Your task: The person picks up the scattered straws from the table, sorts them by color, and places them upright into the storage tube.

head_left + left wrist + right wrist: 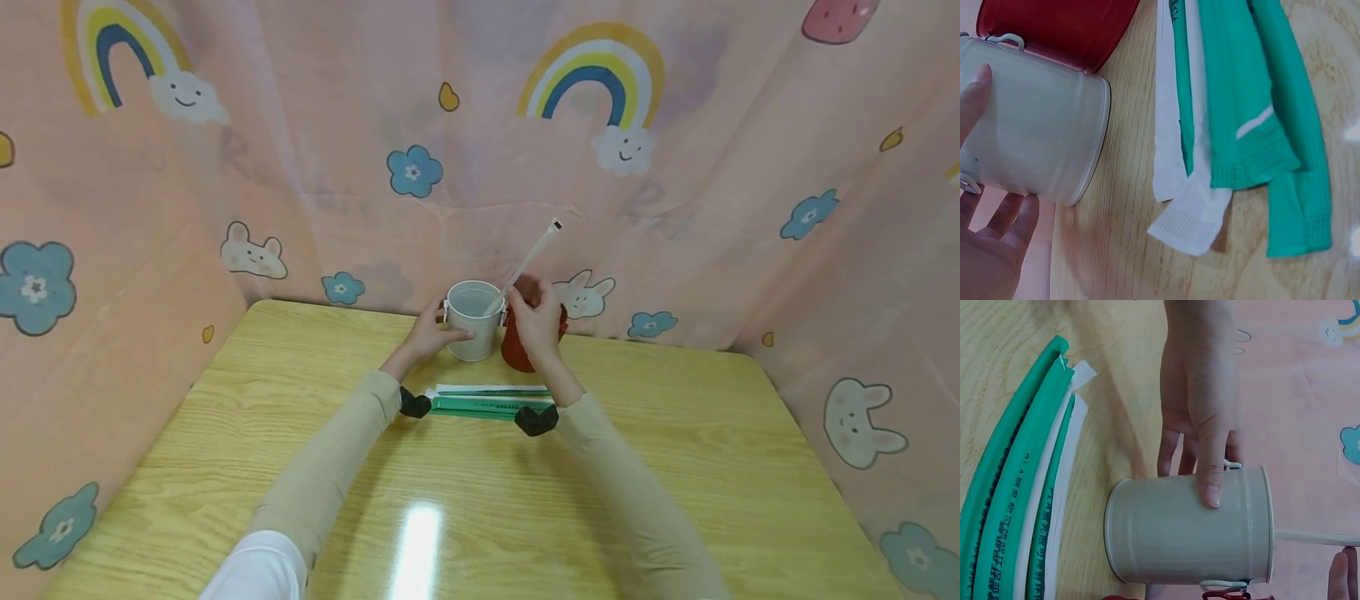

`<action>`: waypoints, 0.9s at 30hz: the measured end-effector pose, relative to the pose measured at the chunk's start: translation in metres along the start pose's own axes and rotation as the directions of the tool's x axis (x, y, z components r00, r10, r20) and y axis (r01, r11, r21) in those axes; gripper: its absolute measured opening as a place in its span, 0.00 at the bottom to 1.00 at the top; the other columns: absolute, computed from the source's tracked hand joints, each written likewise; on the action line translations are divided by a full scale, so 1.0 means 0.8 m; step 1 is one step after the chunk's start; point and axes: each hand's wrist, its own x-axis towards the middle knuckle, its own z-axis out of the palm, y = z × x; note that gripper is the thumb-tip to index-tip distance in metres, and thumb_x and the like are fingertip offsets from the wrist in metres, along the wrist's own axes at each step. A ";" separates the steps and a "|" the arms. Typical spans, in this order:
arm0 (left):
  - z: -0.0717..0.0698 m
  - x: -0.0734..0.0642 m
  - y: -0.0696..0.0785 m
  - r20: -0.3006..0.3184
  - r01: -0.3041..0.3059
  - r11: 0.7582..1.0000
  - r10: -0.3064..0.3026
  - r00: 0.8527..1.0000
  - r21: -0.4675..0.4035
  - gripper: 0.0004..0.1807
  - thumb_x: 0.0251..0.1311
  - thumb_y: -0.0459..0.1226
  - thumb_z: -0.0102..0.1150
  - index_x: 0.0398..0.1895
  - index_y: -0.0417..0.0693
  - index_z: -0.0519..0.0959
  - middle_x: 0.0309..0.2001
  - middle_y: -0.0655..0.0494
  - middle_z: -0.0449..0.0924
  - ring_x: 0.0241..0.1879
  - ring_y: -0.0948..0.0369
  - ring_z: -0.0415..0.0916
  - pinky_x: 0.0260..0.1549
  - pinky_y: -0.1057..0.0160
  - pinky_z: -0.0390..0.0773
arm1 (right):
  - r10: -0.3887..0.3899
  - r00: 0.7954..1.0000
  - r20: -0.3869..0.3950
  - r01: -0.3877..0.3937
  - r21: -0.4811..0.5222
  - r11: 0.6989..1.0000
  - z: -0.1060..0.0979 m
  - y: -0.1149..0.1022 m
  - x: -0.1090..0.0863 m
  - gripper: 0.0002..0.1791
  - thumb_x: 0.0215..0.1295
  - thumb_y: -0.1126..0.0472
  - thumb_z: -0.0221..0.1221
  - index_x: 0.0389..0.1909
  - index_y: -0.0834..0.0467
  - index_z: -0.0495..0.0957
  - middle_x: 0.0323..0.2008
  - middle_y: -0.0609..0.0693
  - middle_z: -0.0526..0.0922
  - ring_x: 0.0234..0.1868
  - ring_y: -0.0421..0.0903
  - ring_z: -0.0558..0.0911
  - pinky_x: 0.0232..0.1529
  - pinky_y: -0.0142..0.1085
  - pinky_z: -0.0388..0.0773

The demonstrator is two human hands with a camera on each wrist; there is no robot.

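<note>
A pale grey-white metal bucket with small side handles stands at the back of the table. My left hand grips it from the left, the thumb laid along its wall; the left wrist view shows this bucket and the thumb close up. A long white straw with a dark mark at its tip slants up out of the bucket. My right hand pinches the straw near the rim; in the right wrist view its fingers touch the straw. The straw's lower end is hidden inside the bucket.
A red bucket stands against the pale one, partly behind my right hand. Nearer me lie several long green and white paper wrappers with printed lettering. A patterned pink curtain hangs behind the wooden table.
</note>
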 end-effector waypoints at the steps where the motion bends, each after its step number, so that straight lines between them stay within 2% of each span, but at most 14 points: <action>1: 0.000 0.000 0.001 -0.001 -0.001 1.000 0.001 1.000 0.001 0.50 0.51 0.34 0.71 0.74 0.45 0.52 0.68 0.43 0.62 0.66 0.46 0.62 0.64 0.47 0.66 | 0.007 1.000 0.009 -0.007 -0.007 1.000 0.000 0.000 0.000 0.15 0.65 0.65 0.58 0.51 0.66 0.74 0.45 0.61 0.79 0.42 0.45 0.78 0.45 0.25 0.75; 6: -0.003 -0.001 0.003 -0.003 -0.008 1.000 0.008 1.000 0.007 0.49 0.52 0.34 0.70 0.74 0.45 0.52 0.68 0.44 0.61 0.66 0.46 0.62 0.64 0.46 0.66 | 0.023 0.999 0.041 -0.020 -0.065 0.998 0.001 0.004 0.001 0.16 0.67 0.62 0.58 0.52 0.64 0.75 0.48 0.60 0.80 0.48 0.52 0.79 0.54 0.39 0.77; 9: -0.002 0.000 0.001 0.002 -0.012 1.000 0.012 1.000 0.007 0.49 0.52 0.34 0.71 0.74 0.45 0.52 0.68 0.43 0.62 0.66 0.46 0.62 0.64 0.46 0.66 | 0.033 0.998 0.047 -0.027 -0.111 0.993 -0.001 0.006 0.003 0.16 0.66 0.60 0.60 0.51 0.63 0.78 0.48 0.60 0.82 0.48 0.52 0.80 0.54 0.42 0.77; 13: 0.000 0.002 -0.002 0.004 -0.022 1.000 0.022 1.000 0.006 0.49 0.52 0.34 0.71 0.74 0.45 0.52 0.68 0.43 0.62 0.65 0.45 0.62 0.64 0.46 0.66 | 0.034 0.998 0.053 -0.025 -0.157 0.987 -0.003 0.007 0.004 0.15 0.64 0.60 0.62 0.49 0.62 0.80 0.45 0.60 0.85 0.45 0.52 0.82 0.46 0.33 0.78; 16: 0.001 0.003 -0.001 0.007 -0.033 0.999 0.033 0.999 0.006 0.49 0.52 0.34 0.70 0.74 0.46 0.52 0.67 0.43 0.62 0.65 0.46 0.63 0.64 0.46 0.66 | 0.028 0.999 0.034 -0.022 -0.152 0.988 -0.004 0.007 0.004 0.15 0.62 0.60 0.64 0.49 0.61 0.80 0.43 0.60 0.85 0.45 0.51 0.83 0.43 0.30 0.78; 20: 0.001 0.003 0.002 0.006 -0.038 0.999 0.038 0.999 0.007 0.49 0.52 0.34 0.70 0.74 0.46 0.51 0.68 0.44 0.62 0.65 0.46 0.63 0.64 0.46 0.66 | 0.017 1.000 -0.017 -0.018 -0.106 0.994 -0.004 0.006 0.004 0.16 0.60 0.62 0.65 0.48 0.61 0.78 0.42 0.60 0.85 0.42 0.46 0.83 0.44 0.30 0.79; 24: 0.000 0.003 -0.001 0.004 -0.033 0.999 0.033 0.999 0.012 0.49 0.52 0.35 0.70 0.74 0.45 0.52 0.68 0.44 0.61 0.66 0.46 0.61 0.65 0.45 0.64 | -0.002 0.996 -0.084 -0.003 -0.061 0.998 -0.004 0.003 0.002 0.17 0.58 0.65 0.66 0.48 0.64 0.76 0.37 0.59 0.84 0.34 0.36 0.80 0.40 0.24 0.76; 27: 0.001 0.003 -0.005 0.009 -0.031 0.999 0.031 0.999 0.009 0.48 0.52 0.35 0.70 0.74 0.46 0.52 0.68 0.45 0.60 0.66 0.46 0.61 0.66 0.45 0.64 | -0.018 0.993 -0.117 0.019 0.007 1.000 -0.006 0.000 -0.001 0.24 0.57 0.69 0.65 0.54 0.65 0.70 0.33 0.55 0.81 0.29 0.34 0.77 0.36 0.22 0.75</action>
